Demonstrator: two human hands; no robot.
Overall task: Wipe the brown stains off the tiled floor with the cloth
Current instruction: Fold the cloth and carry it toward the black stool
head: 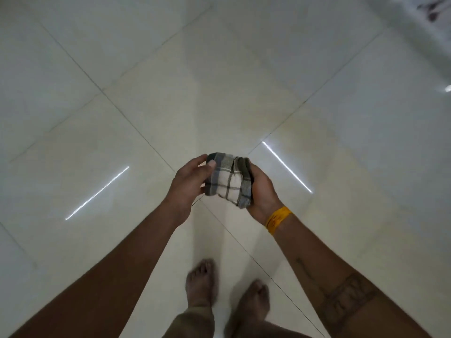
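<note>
Person stood upright, 2 bare feet [227,296] below the hands, arms stretched forward. Both hands held 1 folded checked cloth [228,181] between them, up in the air, well above the floor [97,118]. Left hand [189,182] pinched the cloth's left edge, thumb on top, fingers curled under. Right hand [262,191] cupped the right side from beneath, fingers wrapped round the fold. So both were closed on the cloth, neither free.

Likely reason for the 2-handed hold: bunching the cloth into a compact pad before going down to wipe, so it would press flat rather than trail loose. Yellow band [278,219] on the right wrist.

Tiles right under and around the hands looked clean, only glare streaks. Brownish marks [430,11] showed far ahead and to the right of the hands, at the frame corner, blurred; probably the stains, cannot say for sure. Wiping not yet begun, by my read. Next would need walking toward that corner and crouching.
</note>
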